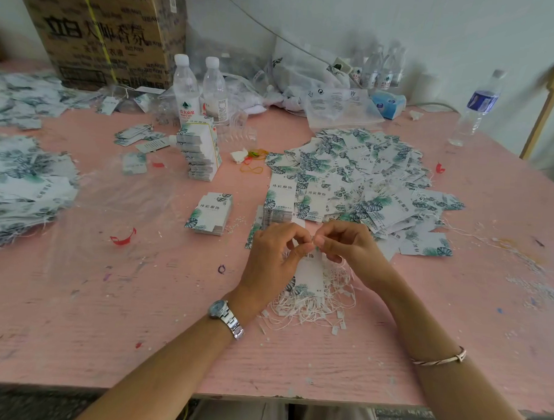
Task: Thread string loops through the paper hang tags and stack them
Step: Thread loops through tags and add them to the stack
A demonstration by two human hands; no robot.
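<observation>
Mid-job, by the look of it. A big heap of strung tags point(365, 175) lies beyond the hands. Neat unstrung stacks point(211, 213) and a pile of loose string loops point(313, 305) are still to do. Both forearms reach in over the table point(108, 314). The left hand point(274, 257) grips one hang tag point(309, 273) above the loops. The right hand point(346, 247) pinches its top edge, fingertips meeting; any string there is too small to confirm.

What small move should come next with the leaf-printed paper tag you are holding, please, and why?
The left hand and right hand both pinch the top of the white leaf-printed paper tag above the pile of white string loops, so probably pull the loop through next.
</observation>
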